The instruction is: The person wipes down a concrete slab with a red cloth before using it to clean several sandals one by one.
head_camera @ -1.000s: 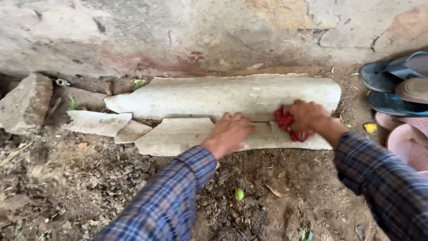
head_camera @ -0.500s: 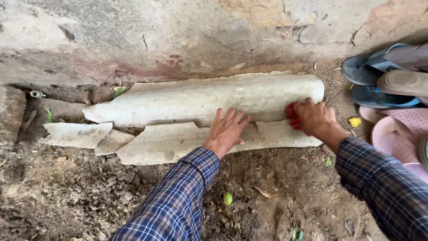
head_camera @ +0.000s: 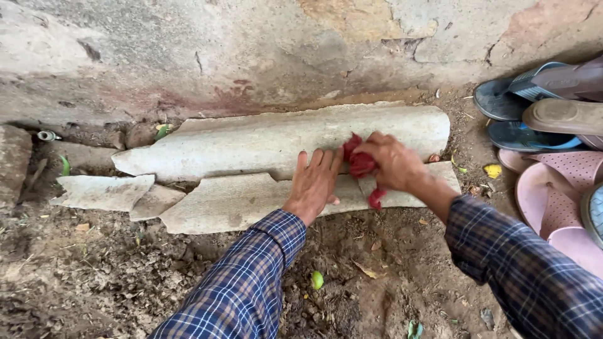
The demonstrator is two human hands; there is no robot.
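Your right hand [head_camera: 392,164] is closed around a bunched red cloth [head_camera: 360,162], pressed on the broken grey sheet [head_camera: 282,141] lying in the dirt by the wall [head_camera: 251,44]. Your left hand [head_camera: 316,182] lies flat and open on the sheet just beside it. The cloth is soft and light; the sheet is stiff, probably brittle, so take it mid-span, away from the cracked edges.

A stained, cracked plaster wall [head_camera: 251,44] runs along the top. At the right lie blue sandals [head_camera: 524,113], a brown sandal [head_camera: 562,116] and pink slippers [head_camera: 553,188], crowded together. A rough stone block [head_camera: 12,160] sits at the left edge, a small pipe end [head_camera: 45,135] just beside it. On the dirt ground [head_camera: 94,276] lie a small green fruit [head_camera: 318,279] and a yellow leaf [head_camera: 492,171].
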